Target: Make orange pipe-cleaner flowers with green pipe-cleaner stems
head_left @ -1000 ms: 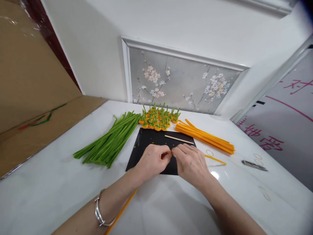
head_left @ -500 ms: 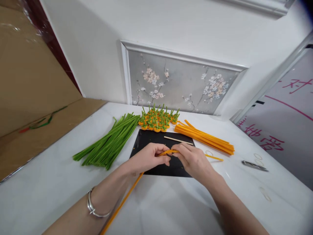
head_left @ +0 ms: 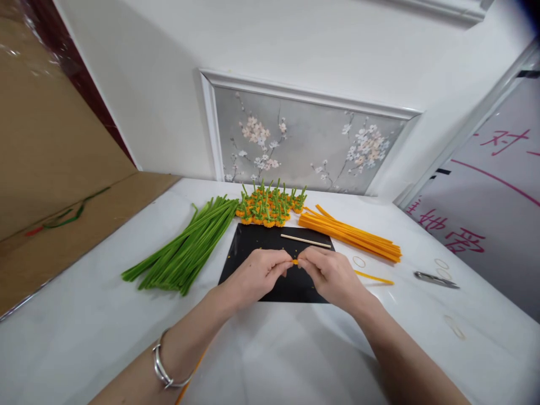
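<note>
just below the frame's centre, the left hand (head_left: pixel 256 275) and the right hand (head_left: pixel 333 275) are closed, pinching a thin fuzzy orange stem (head_left: pixel 295 262) between them over a flat black rectangular mat (head_left: pixel 280 289). a bundle of long fuzzy green stems (head_left: pixel 185 247) lies left of centre, a bundle of straight fuzzy orange stems (head_left: pixel 350 236) right of centre, small green-stalked orange flowers (head_left: pixel 269 223) between the bundles.

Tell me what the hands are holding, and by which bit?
The left hand and right hand pinch an orange fuzzy strip, seemingly partway along, with a tiny bit showing between them.
</note>
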`<state>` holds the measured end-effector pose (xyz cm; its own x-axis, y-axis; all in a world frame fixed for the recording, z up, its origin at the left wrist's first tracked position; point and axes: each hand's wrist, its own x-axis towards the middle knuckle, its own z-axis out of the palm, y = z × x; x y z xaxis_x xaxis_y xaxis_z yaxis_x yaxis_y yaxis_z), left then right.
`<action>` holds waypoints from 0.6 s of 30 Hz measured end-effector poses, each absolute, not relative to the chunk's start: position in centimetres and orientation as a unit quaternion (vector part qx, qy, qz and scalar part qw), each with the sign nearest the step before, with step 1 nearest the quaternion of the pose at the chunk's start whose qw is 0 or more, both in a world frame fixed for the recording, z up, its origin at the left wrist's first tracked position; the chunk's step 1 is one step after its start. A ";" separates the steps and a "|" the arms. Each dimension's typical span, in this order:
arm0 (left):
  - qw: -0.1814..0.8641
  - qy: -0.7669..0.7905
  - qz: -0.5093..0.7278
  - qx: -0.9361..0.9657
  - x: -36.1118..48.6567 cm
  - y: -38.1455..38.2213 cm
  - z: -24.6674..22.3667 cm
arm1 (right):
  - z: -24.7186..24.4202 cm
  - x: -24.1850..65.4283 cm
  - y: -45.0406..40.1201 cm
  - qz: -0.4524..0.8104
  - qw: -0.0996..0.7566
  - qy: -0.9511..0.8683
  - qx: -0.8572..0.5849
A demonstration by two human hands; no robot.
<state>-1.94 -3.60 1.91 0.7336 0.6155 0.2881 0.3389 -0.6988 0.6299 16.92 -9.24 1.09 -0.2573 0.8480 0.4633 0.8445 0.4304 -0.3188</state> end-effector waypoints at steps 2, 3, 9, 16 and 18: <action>0.278 0.264 0.244 0.891 -1.9 -3.6 1.8 | 1.2 16.9 -9.2 0.016 0.282 -0.788 -0.546; 0.282 0.264 0.241 0.890 -1.9 -3.7 1.7 | 1.2 16.9 -9.3 0.019 0.276 -0.787 -0.551; 0.386 0.293 0.240 0.841 -1.8 -3.9 2.3 | 1.4 17.0 -9.3 0.030 0.297 -0.784 -0.544; 0.603 0.327 0.214 0.695 -1.8 -3.7 2.5 | 1.1 17.6 -8.7 0.001 0.352 -0.827 -0.438; 0.636 0.343 0.211 0.658 -1.7 -3.8 2.5 | 1.0 17.7 -8.6 -0.020 0.354 -0.829 -0.432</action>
